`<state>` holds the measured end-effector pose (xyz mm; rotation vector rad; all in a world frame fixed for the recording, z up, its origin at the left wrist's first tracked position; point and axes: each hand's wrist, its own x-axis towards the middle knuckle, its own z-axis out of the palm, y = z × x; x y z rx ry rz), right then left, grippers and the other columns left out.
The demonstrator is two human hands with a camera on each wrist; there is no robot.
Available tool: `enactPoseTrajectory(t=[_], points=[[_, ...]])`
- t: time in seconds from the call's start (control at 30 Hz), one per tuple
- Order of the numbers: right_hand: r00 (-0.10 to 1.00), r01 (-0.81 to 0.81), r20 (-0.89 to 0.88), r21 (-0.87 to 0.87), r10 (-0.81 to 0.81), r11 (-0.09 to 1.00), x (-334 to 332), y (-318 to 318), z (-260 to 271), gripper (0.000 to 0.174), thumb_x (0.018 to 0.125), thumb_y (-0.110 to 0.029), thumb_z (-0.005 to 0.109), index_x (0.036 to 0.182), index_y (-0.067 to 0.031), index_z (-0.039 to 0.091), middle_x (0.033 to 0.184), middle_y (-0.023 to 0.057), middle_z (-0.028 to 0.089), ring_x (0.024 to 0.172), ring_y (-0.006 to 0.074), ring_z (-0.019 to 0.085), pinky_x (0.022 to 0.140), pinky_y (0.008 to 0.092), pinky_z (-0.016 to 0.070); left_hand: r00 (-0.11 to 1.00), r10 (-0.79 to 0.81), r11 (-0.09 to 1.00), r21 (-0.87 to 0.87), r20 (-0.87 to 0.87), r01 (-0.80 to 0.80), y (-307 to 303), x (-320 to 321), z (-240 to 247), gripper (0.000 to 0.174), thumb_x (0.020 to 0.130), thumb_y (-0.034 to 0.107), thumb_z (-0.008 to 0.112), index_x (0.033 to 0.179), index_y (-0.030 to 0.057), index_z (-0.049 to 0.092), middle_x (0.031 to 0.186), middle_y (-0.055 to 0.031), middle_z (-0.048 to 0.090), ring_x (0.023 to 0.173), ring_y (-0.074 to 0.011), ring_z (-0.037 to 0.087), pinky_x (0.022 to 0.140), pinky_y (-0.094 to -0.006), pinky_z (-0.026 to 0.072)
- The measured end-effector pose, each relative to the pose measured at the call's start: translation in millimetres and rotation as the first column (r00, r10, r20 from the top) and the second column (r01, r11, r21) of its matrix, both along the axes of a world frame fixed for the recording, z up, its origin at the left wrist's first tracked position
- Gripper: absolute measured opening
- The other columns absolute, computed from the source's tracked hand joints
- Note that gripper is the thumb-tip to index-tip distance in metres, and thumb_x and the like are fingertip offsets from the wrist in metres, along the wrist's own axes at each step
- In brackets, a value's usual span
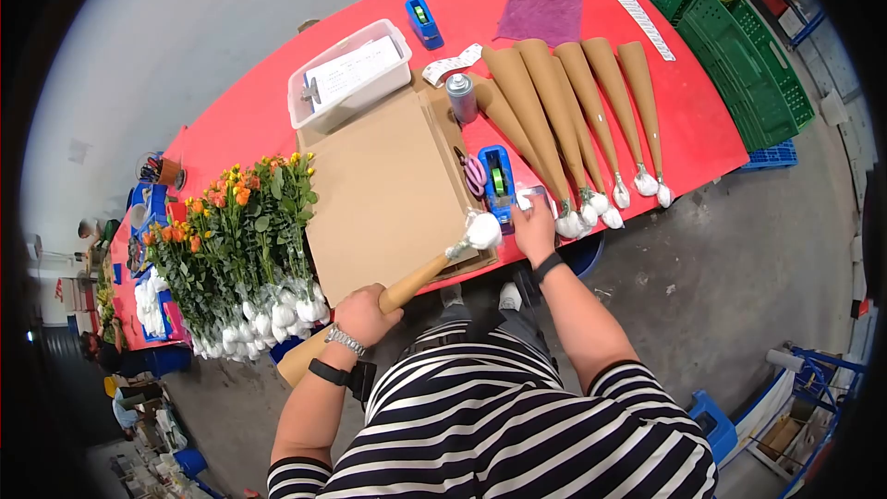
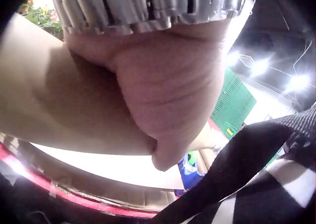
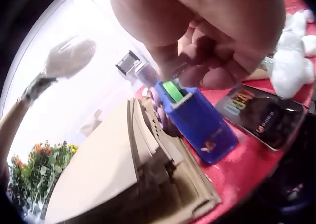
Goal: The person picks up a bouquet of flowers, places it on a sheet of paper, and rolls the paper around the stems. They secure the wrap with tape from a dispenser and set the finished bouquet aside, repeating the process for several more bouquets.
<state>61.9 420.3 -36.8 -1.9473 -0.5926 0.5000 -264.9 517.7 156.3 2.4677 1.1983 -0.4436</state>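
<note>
My left hand [image 1: 365, 314] grips a brown kraft-paper cone [image 1: 416, 284] around its narrow part. The wide end points down-left past my wrist, and the other end carries a white wrapped bulb [image 1: 482, 231] over the brown paper. My right hand [image 1: 534, 233] is at the table edge, beside the blue tape dispenser [image 1: 497, 187]. In the right wrist view its fingers [image 3: 217, 78] are curled close over the dispenser's green roll; I cannot tell whether they pinch tape. A phone [image 3: 264, 116] with a lit screen lies right of the dispenser.
Several finished cones [image 1: 591, 111] lie to the right. Orange and yellow flowers [image 1: 240, 240] with wrapped stems lie left. Stacked brown paper [image 1: 383, 194] covers the middle, near pink-handled scissors [image 1: 474, 174], a spray can [image 1: 461, 98] and a white bin [image 1: 397, 69]. Green crates [image 1: 739, 74] stand beyond the table.
</note>
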Motion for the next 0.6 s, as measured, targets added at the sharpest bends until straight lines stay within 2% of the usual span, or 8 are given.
enactPoseTrajectory(t=[0.07, 0.13, 0.17, 0.23, 0.37, 0.43, 0.53, 0.6], points=[[0.986, -0.051, 0.161, -0.009, 0.052, 0.999, -9, -21, -3, 0.022, 0.094, -0.016, 0.069, 0.109, 0.0000, 0.066, 0.071, 0.0065, 0.068, 0.059, 0.0142, 0.063, 0.054, 0.0296, 0.0479, 0.996, -0.005, 0.999, 0.043, 0.088, 0.001, 3, -1, -4, 0.043, 0.076, 0.042, 0.079, 0.099, 0.0062, 0.070, 0.085, -0.0169, 0.073, 0.083, -0.0364, 0.072, 0.076, -0.0459, 0.0575], [0.822, -0.031, -0.568, -0.127, -0.047, 0.991, -15, -34, -3, 0.017, 0.096, -0.020, 0.069, 0.093, -0.0031, 0.068, 0.069, 0.0018, 0.066, 0.056, 0.0113, 0.058, 0.052, 0.0275, 0.0456, 0.989, 0.058, 0.998, -0.030, 0.138, -0.054, 7, 5, -3, 0.044, 0.076, 0.041, 0.080, 0.098, 0.0039, 0.070, 0.082, -0.0196, 0.071, 0.080, -0.0385, 0.071, 0.074, -0.0467, 0.0572], [0.823, -0.030, -0.567, -0.128, -0.048, 0.991, -14, -33, -4, 0.017, 0.096, -0.020, 0.069, 0.093, -0.0031, 0.068, 0.069, 0.0018, 0.066, 0.056, 0.0113, 0.058, 0.052, 0.0275, 0.0456, 0.989, 0.057, 0.998, -0.031, 0.139, -0.053, 8, 9, -4, 0.044, 0.076, 0.041, 0.080, 0.098, 0.0039, 0.070, 0.082, -0.0196, 0.071, 0.080, -0.0385, 0.071, 0.074, -0.0467, 0.0572], [0.545, -0.073, -0.835, -0.139, -0.077, 0.988, -8, -21, -7, 0.023, 0.098, -0.023, 0.068, 0.081, -0.0071, 0.065, 0.066, -0.0020, 0.062, 0.052, 0.0091, 0.053, 0.049, 0.0262, 0.0426, 0.949, 0.132, 0.986, -0.138, 0.288, -0.095, 10, 17, -3, 0.045, 0.077, 0.041, 0.080, 0.095, 0.0007, 0.070, 0.083, -0.0229, 0.071, 0.080, -0.0401, 0.070, 0.074, -0.0464, 0.0565], [0.667, -0.305, -0.737, -0.139, 0.107, 0.942, -6, -7, 27, 0.032, 0.097, -0.021, 0.066, 0.068, -0.0067, 0.062, 0.060, 0.0005, 0.058, 0.049, 0.0102, 0.051, 0.046, 0.0265, 0.0395, 0.938, 0.168, 0.967, -0.237, 0.302, -0.097, 22, 32, -2, 0.045, 0.078, 0.039, 0.080, 0.093, -0.0026, 0.069, 0.080, -0.0238, 0.070, 0.076, -0.0386, 0.070, 0.072, -0.0448, 0.0557], [0.607, -0.317, -0.787, -0.111, 0.111, 0.942, -18, -16, 39, 0.032, 0.097, -0.020, 0.065, 0.069, -0.0055, 0.064, 0.061, 0.0010, 0.059, 0.049, 0.0096, 0.050, 0.046, 0.0265, 0.0389, 0.904, 0.225, 0.933, -0.347, 0.363, -0.093, 26, 42, 1, 0.045, 0.079, 0.037, 0.080, 0.092, -0.0049, 0.069, 0.077, -0.0228, 0.070, 0.071, -0.0348, 0.070, 0.070, -0.0422, 0.0552], [0.742, -0.121, -0.643, 0.149, 0.189, 0.981, -46, -23, 64, 0.026, 0.098, -0.022, 0.067, 0.083, 0.0000, 0.068, 0.069, 0.0011, 0.063, 0.057, 0.0072, 0.053, 0.051, 0.0246, 0.0415, 0.904, 0.217, 0.928, -0.367, 0.368, -0.073, 26, 54, 11, 0.040, 0.082, 0.031, 0.081, 0.096, -0.0045, 0.070, 0.074, -0.0140, 0.070, 0.067, -0.0210, 0.067, 0.065, -0.0357, 0.0542], [0.724, -0.150, -0.581, 0.393, 0.371, 0.907, -65, -20, 123, 0.021, 0.097, -0.019, 0.069, 0.091, 0.0015, 0.068, 0.074, 0.0002, 0.064, 0.062, 0.0064, 0.056, 0.056, 0.0231, 0.0445, 0.896, 0.235, 0.922, -0.380, 0.377, -0.082, 26, 61, 11, 0.042, 0.080, 0.033, 0.081, 0.094, -0.0055, 0.070, 0.074, -0.0164, 0.070, 0.067, -0.0236, 0.068, 0.066, -0.0366, 0.0545]])
